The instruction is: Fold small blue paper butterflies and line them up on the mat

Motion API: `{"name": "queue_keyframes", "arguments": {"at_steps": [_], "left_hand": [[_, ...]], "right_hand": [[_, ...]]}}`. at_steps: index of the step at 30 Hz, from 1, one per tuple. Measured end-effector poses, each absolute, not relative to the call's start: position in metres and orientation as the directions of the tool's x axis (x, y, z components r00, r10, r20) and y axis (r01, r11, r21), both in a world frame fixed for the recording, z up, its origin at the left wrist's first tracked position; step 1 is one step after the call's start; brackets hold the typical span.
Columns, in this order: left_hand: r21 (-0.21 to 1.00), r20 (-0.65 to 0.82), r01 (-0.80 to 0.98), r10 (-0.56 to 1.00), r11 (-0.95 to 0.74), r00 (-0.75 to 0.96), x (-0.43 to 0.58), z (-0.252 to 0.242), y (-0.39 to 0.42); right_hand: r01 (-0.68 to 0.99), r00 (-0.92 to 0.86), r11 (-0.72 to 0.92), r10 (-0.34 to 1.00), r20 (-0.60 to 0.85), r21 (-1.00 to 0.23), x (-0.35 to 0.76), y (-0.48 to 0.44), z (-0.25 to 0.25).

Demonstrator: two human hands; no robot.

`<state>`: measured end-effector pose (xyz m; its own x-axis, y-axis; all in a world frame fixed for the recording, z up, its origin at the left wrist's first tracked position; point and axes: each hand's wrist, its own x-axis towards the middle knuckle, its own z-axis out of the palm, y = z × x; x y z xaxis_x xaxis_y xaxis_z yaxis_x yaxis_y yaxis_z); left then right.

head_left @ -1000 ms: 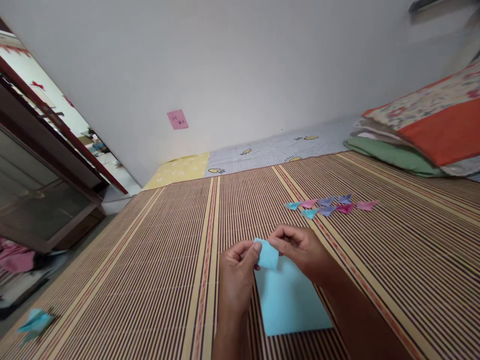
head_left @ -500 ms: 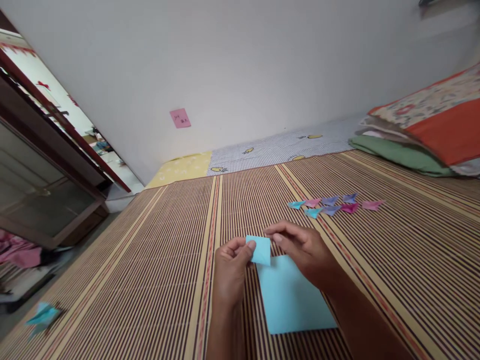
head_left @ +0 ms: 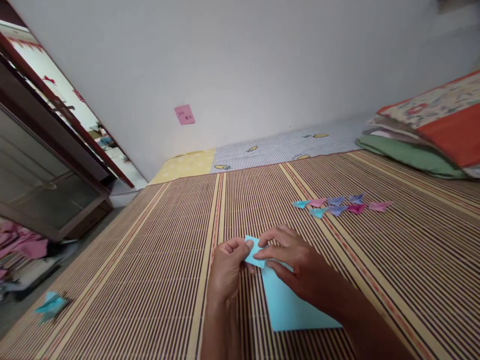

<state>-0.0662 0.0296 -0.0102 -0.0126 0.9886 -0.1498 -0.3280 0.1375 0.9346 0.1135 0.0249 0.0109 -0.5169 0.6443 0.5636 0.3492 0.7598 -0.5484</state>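
Observation:
A small square of folded light-blue paper [head_left: 251,249] is held up above the mat, pinched between the thumb and fingers of my left hand [head_left: 228,267]. My right hand [head_left: 294,255] reaches across from the other side, its bent fingertips on the right part of the same folded paper and its thumb by the lower corner. Those fingers hide part of the paper's right edge. Below the hands a larger light-blue sheet [head_left: 296,310] lies flat on the striped mat [head_left: 157,270], partly covered by my right hand and forearm.
Several small folded paper pieces [head_left: 335,201] in blue, pink and purple lie in two rows beyond my right hand. A blue folded paper shape [head_left: 51,305] lies at the far left. Folded bedding [head_left: 416,155] is stacked at the right, and a pink note [head_left: 184,115] sticks to the wall.
My right hand has moved left and down onto the folded paper, which it now covers in part. The view has shifted slightly. My left hand keeps its pinch.

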Motion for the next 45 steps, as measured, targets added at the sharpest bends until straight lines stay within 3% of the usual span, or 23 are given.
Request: {"name": "queue_keyframes", "arguments": {"at_steps": [20,35,45], "left_hand": [[0.981,-0.032,-0.192,0.999,0.024,-0.037,-0.055,-0.014,0.028],[0.977,-0.001,-0.213,0.998,-0.012,-0.058,-0.047,-0.016,0.029],[0.982,0.021,-0.187,1.000,-0.017,0.016,-0.054,-0.017,0.028]], "right_hand": [[0.425,-0.526,0.796,0.604,0.598,-0.430,0.107,0.034,0.004],[0.347,-0.453,0.700,0.708,0.542,-0.624,0.110,0.037,-0.003],[0.344,-0.465,0.721,0.687,0.558,-0.601,0.113,0.038,0.000]]}}
